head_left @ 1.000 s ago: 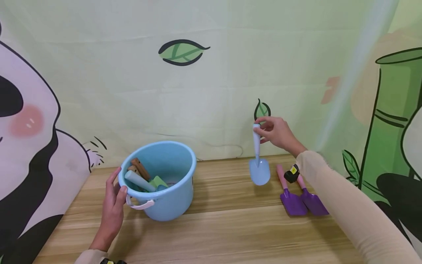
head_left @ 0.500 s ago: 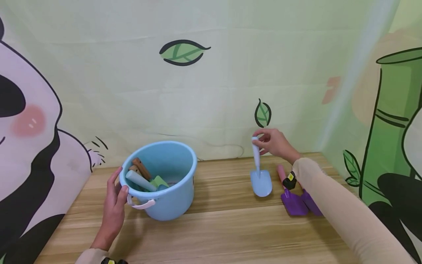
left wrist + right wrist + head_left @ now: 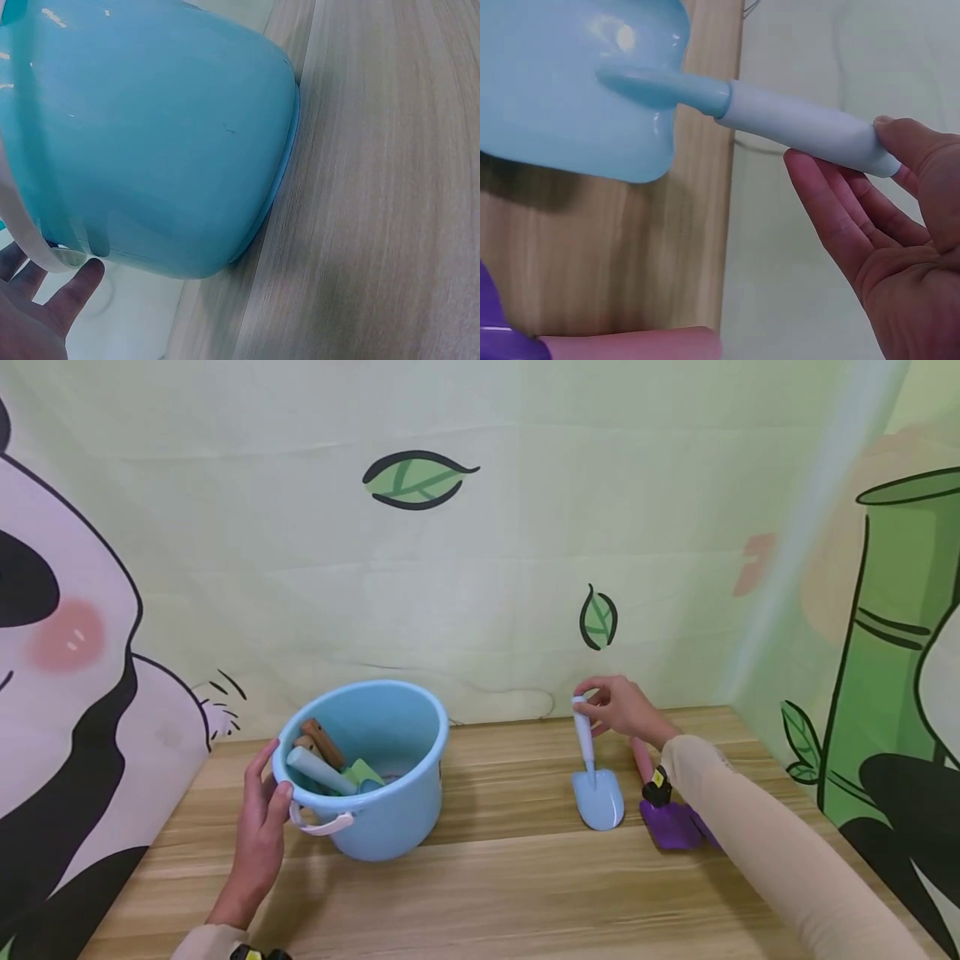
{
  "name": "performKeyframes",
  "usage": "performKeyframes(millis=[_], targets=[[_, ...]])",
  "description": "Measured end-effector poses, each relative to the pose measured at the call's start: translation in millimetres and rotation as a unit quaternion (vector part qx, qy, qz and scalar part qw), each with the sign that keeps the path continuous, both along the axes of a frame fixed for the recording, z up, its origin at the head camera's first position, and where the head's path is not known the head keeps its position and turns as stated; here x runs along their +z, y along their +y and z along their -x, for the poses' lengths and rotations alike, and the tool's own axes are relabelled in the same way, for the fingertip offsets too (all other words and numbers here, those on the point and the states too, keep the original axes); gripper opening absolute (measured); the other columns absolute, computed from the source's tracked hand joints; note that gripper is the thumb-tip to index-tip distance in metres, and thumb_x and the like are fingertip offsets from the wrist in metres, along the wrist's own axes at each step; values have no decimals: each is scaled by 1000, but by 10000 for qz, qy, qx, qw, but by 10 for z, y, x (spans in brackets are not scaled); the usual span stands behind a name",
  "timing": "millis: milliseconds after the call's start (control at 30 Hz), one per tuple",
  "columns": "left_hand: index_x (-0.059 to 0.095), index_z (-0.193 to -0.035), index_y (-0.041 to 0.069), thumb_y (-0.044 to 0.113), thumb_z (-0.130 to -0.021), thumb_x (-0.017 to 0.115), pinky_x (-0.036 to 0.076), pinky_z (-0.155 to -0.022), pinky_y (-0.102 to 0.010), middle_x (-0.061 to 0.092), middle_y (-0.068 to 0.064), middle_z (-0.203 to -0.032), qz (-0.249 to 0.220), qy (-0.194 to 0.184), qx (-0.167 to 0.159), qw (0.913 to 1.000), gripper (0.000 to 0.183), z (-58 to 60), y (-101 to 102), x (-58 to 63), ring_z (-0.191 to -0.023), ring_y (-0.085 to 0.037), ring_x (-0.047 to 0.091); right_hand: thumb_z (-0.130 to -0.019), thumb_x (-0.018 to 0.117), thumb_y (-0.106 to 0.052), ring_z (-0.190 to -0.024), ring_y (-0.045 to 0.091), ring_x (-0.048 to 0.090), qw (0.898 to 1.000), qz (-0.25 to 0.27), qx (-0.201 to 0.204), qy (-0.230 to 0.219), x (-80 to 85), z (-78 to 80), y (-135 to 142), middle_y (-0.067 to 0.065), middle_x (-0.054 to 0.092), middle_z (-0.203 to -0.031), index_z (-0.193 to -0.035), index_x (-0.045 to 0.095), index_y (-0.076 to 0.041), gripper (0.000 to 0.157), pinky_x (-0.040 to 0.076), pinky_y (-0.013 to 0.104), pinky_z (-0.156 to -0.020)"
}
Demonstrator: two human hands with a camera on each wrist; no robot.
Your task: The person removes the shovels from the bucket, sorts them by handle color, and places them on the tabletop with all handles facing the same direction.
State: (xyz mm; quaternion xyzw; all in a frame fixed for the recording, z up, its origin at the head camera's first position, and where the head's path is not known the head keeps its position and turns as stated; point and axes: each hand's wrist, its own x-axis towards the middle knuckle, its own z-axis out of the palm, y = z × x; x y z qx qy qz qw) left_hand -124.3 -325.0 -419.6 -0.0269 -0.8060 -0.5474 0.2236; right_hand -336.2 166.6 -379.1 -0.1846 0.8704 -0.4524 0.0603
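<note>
A light blue bucket (image 3: 390, 814) with a white handle (image 3: 321, 827) stands at the left of the table. My left hand (image 3: 258, 831) rests against the outside of its rim, thumb and fingers spread and fairly straight. In the left wrist view, the fingertips (image 3: 82, 285) touch the bucket (image 3: 165, 135) near the handle. My right hand (image 3: 618, 706) pinches the handle end of a light blue toy shovel (image 3: 598, 802), blade down. The right wrist view shows the thumb above the shovel's pale handle (image 3: 802, 127) and fingers below; the blade sits close over the table, contact unclear.
Brown-handled pieces (image 3: 322, 743), a light blue handle (image 3: 318, 772) and green pieces lie inside the bucket. Purple shovels (image 3: 670, 825) with pink handles lie on the wooden table (image 3: 495, 893), partly under my right forearm. A printed cloth backdrop (image 3: 480, 577) rises behind the table.
My right hand has lowered the light blue shovel toward the table, its blade coming slightly nearer. The left hand and the bucket have stayed in place.
</note>
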Motion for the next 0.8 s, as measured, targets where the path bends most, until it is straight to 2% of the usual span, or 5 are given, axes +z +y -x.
performKeyframes(millis=[100, 333, 533, 800], targets=[[16, -164, 30, 25, -112, 36, 43, -100, -45, 30, -6, -165, 19, -12, 16, 10000, 56, -3, 2, 0, -146, -41, 37, -99, 70, -18, -77, 28, 74, 10000, 12, -3, -36, -45, -7, 4, 21, 72, -103, -125, 64, -2, 31, 63, 49, -72], [16, -164, 30, 25, -112, 36, 44, -99, -37, 30, -6, -165, 48, -7, 17, 10000, 56, -5, 5, 5, -146, -41, 38, -101, 67, -16, -82, 29, 73, 9998, 202, -5, -83, -120, -25, 24, 23, 70, -106, -128, 61, -1, 32, 61, 55, -76], [17, -164, 30, 24, -112, 36, 45, -96, -27, 30, -6, -165, 13, 34, -8, 10000, 56, -5, 5, 8, -145, -41, 39, -101, 67, -16, -79, 29, 73, 9995, 218, -33, -223, -176, -26, 31, 23, 69, -105, -126, 61, -4, 29, 60, 57, -78], [17, -164, 30, 24, -112, 36, 45, -95, -24, 31, -7, -165, 54, 30, 24, 10000, 56, -6, 7, 10, -145, -41, 39, -99, 69, -12, -77, 28, 73, 9991, 259, 57, -320, -240, -40, 26, 24, 69, -105, -126, 60, 0, 31, 60, 57, -78]])
